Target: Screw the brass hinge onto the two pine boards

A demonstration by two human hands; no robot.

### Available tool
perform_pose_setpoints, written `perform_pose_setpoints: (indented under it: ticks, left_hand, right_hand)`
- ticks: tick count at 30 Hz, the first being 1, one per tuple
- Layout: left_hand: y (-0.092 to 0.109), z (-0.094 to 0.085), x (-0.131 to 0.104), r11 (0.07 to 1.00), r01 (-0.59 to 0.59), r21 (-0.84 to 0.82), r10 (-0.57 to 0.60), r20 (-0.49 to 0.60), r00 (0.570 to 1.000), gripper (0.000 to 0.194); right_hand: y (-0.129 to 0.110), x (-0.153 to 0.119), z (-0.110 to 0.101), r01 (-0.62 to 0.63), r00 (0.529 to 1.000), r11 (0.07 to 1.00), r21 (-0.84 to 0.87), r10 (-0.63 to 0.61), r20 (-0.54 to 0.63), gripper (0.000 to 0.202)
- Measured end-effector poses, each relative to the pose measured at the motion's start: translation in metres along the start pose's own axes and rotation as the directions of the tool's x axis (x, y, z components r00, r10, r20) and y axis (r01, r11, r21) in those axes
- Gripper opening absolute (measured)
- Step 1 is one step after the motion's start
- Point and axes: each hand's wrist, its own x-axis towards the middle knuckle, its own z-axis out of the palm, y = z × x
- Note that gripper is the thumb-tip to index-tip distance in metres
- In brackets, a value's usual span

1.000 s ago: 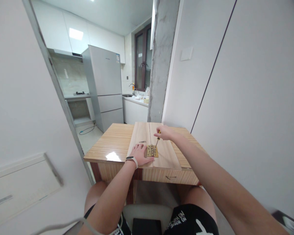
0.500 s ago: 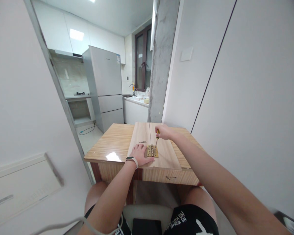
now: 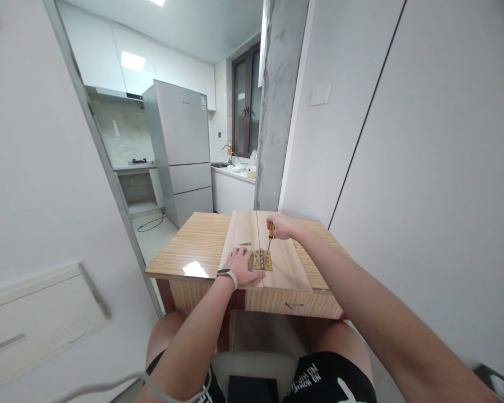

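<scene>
A brass hinge (image 3: 262, 259) lies opened flat across the seam between two pale wooden boards (image 3: 292, 266). My right hand (image 3: 280, 226) is closed round the yellow-and-black handle of a screwdriver (image 3: 270, 235). Its shaft points down, and the tip meets the upper part of the hinge's right leaf. My left hand (image 3: 240, 266), with a band on the wrist, lies with fingers spread on the left board, its thumb along the hinge's lower edge. A small dark cluster, perhaps screws (image 3: 245, 244), lies on the left board beyond my fingers.
The boards rest on a wood-grain table (image 3: 201, 235) with a drawer (image 3: 294, 305) at its front. My knees are under the table edge. A white wall (image 3: 403, 184) rises close on the right. A fridge (image 3: 185, 134) and a sink counter (image 3: 235, 187) stand beyond the doorway.
The view has shifted very slightly. My right hand keeps its grip on the screwdriver at the hinge, and my left hand stays in place on the board.
</scene>
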Motion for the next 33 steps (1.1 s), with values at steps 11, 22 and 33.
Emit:
perform_pose_setpoints:
  ticks: [11,22,33]
  left_hand:
    - [0.0026,-0.0037,-0.0010,1.000,0.021,-0.004,-0.021,0.015,1.000,0.091]
    - [0.0052,-0.0079,-0.0020,0.999,0.041,-0.012,-0.040,0.050,0.998,0.090]
    - [0.0046,-0.0048,-0.0011,1.000,0.021,-0.007,-0.021,0.020,1.000,0.091]
  right_hand:
    - [-0.0014,-0.0038,-0.0012,-0.075,0.994,0.997,0.001,0.075,0.082,0.033]
    - [0.0065,-0.0042,0.0042,0.023,0.994,0.999,0.045,-0.028,0.110,0.018]
    - [-0.0026,-0.0027,0.0000,0.032,0.994,0.997,0.077,-0.040,0.101,0.019]
